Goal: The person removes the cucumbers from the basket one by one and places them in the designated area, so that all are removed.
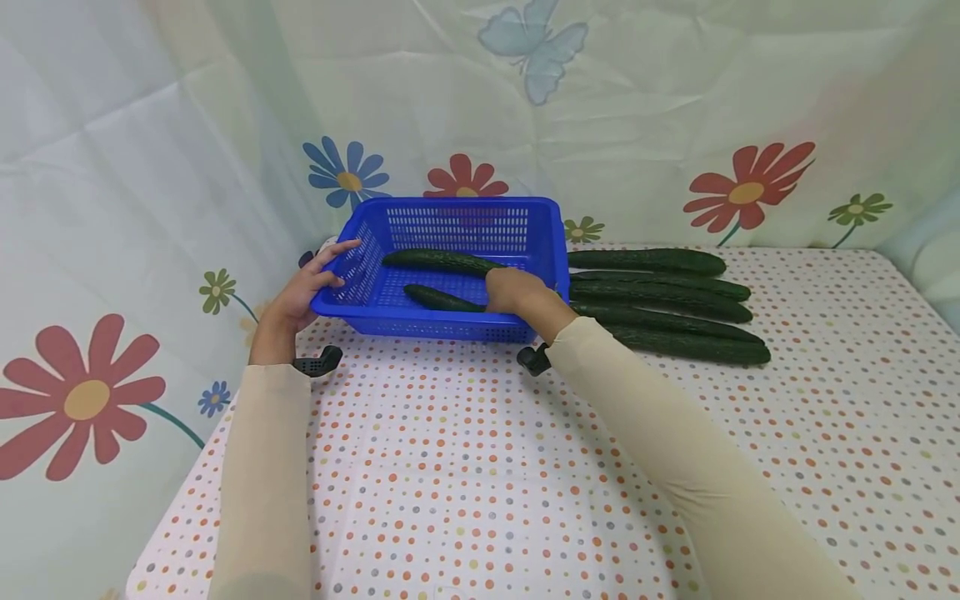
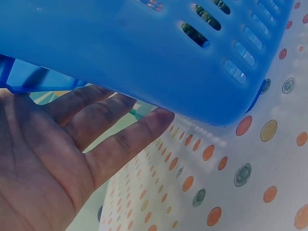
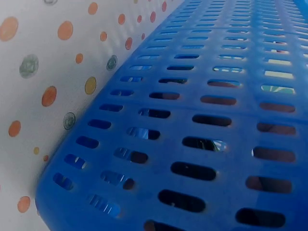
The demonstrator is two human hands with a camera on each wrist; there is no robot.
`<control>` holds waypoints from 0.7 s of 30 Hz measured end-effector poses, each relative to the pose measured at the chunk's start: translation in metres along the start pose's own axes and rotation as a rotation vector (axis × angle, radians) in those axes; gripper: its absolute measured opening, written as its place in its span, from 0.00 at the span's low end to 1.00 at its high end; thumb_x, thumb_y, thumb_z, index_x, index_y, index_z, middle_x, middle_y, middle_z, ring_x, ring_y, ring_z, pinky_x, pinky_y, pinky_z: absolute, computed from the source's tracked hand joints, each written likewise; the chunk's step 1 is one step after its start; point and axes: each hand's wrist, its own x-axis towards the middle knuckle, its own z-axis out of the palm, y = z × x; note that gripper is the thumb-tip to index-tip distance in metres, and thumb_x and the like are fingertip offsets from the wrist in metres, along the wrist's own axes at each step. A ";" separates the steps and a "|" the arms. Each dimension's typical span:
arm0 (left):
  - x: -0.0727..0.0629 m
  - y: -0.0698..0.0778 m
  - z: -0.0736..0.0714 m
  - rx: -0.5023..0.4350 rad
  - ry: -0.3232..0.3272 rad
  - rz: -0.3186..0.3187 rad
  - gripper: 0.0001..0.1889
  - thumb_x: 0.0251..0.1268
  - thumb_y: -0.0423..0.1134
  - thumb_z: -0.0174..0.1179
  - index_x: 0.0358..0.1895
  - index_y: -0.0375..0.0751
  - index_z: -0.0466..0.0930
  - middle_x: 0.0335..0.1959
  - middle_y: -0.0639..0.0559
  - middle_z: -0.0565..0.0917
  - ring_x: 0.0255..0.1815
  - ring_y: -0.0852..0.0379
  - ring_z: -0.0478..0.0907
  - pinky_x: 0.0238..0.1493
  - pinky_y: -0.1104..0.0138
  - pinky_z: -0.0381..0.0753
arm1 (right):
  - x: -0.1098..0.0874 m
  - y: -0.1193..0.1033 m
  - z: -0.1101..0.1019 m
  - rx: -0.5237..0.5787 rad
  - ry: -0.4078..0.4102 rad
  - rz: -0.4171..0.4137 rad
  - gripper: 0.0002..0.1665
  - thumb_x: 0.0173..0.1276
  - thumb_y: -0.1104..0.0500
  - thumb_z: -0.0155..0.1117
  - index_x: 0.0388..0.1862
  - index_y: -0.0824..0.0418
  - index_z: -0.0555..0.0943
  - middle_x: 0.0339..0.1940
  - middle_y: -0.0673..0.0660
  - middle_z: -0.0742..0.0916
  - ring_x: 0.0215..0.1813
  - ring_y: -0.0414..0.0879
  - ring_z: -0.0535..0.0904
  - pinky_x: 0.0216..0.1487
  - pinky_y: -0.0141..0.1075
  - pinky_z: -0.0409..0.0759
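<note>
In the head view, a blue plastic basket [image 1: 450,323] stands on the table with two dark green cucumbers visible inside. My left hand [image 1: 309,283] rests at the basket's left end, fingers reaching over the rim; the left wrist view shows those fingers [image 2: 130,137] nearly straight against the rim. My right hand [image 1: 517,292] reaches over the front right of the basket. It grips the front cucumber [image 1: 442,298], whose right part is hidden beneath it. The back cucumber [image 1: 438,260] lies along the basket floor. The basket's slotted wall [image 3: 192,120] hides my right fingers in the right wrist view.
Several cucumbers [image 1: 667,296] lie side by side on the table right of the basket, their left ends close to it. A dotted cloth [image 1: 450,467] covers the table. Behind and at the left hangs a flowered curtain [image 1: 637,125].
</note>
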 end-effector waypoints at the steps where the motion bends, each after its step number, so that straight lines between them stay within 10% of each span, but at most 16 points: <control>1: 0.000 0.000 0.000 0.001 0.001 0.001 0.36 0.66 0.26 0.39 0.75 0.64 0.60 0.82 0.49 0.40 0.78 0.32 0.48 0.67 0.38 0.61 | 0.000 0.000 0.000 -0.004 0.014 -0.006 0.23 0.65 0.50 0.65 0.54 0.62 0.78 0.44 0.56 0.84 0.44 0.49 0.77 0.54 0.48 0.80; 21: -0.001 0.001 0.001 0.000 0.000 0.000 0.36 0.66 0.26 0.39 0.75 0.64 0.60 0.82 0.48 0.42 0.78 0.32 0.49 0.65 0.39 0.63 | -0.002 0.000 0.001 0.008 0.183 -0.085 0.20 0.65 0.47 0.66 0.21 0.55 0.70 0.18 0.47 0.67 0.25 0.43 0.65 0.28 0.37 0.67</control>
